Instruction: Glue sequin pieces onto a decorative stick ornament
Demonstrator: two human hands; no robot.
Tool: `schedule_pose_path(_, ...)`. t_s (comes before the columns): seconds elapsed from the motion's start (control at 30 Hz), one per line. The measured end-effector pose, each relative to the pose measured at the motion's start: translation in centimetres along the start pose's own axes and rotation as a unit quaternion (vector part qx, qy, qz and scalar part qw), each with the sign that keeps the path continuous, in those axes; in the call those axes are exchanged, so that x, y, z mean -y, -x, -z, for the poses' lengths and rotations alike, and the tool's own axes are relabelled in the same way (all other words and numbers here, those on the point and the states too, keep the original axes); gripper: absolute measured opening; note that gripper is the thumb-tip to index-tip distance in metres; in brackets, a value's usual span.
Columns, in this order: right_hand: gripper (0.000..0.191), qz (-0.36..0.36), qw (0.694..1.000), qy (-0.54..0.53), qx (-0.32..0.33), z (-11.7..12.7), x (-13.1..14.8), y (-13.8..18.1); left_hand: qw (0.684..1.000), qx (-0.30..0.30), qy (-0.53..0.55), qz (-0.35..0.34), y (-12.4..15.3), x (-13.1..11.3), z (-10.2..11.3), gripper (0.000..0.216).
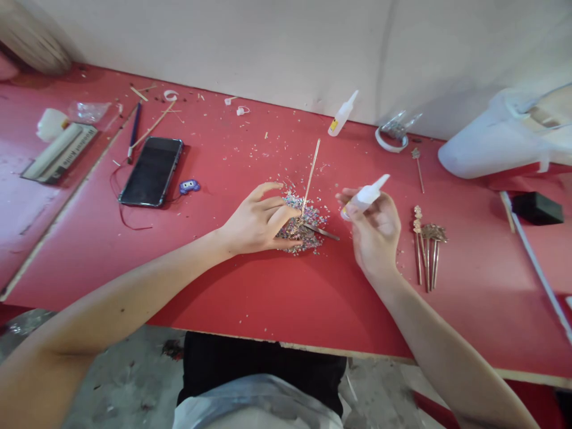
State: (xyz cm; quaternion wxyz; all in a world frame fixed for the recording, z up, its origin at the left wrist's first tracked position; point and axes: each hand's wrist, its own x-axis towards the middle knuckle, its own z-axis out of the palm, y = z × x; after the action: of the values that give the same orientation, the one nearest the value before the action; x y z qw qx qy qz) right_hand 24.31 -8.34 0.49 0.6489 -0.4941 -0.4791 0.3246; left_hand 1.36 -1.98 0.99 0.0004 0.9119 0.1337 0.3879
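Observation:
My left hand (263,221) rests over a pile of small shiny gems (311,243), its fingers bent around the ornate head of a gold hairpin (311,173). The hairpin's thin stick points up and away from me; part of its head is hidden by my fingers. Beside it, a metal tool like tweezers (328,233) lies partly on the pile. To the right, my right hand (375,232) is raised and closed on a small white glue bottle (367,195), whose nozzle points up and to the right.
Several gold hairpins (428,256) lie at the right. A second glue bottle (342,116) stands near the wall beside a tape roll (392,140). Further right are a white container (482,137) and a black block (537,208). Leftward lie a phone (152,171), brush (134,134) and knife box (60,154).

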Motion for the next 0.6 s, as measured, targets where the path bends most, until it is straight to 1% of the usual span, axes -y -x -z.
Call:
schedule_pose_path(0.1, 0.03, 0.08, 0.996, -0.01, -0.033, -0.2, 0.8, 0.0, 1.0, 0.002, 0.016, 0.023, 0.0, 0.0, -0.1, 0.038)
schedule_pose_path(0.17, 0.031, 0.091, 0.995, 0.0, -0.042, -0.2, 1.3, 0.1, 0.999, 0.006, 0.023, 0.036, 0.1, 0.0, -0.1, 0.04)
schedule_pose_path(0.23, 0.031, 0.063, 0.997, 0.026, -0.03, 0.0, 1.5, 0.2, 0.999, 0.014, 0.023, 0.047, 0.1, 0.1, -0.1, 0.041)
schedule_pose_path(0.3, 0.03, 0.013, 0.999, 0.05, -0.001, 0.2, 1.4, 0.4, 0.998, 0.023, 0.013, 0.056, 0.1, 0.1, -0.1, 0.04)
schedule_pose_path(0.4, 0.028, -0.043, 0.997, 0.054, 0.03, 0.5, 1.0, 0.7, 0.998, 0.03, -0.006, 0.063, 0.2, 0.2, -0.1, 0.038)
schedule_pose_path(0.5, 0.029, -0.078, 0.996, 0.023, 0.047, 0.7, 0.8, 0.9, 0.997, 0.035, -0.012, 0.062, 0.2, 0.2, -0.1, 0.036)
schedule_pose_path(0.6, 0.029, -0.129, 0.987, -0.041, 0.087, 0.4, 0.9, 1.1, 0.997, 0.037, -0.015, 0.06, 0.2, 0.1, -0.1, 0.035)
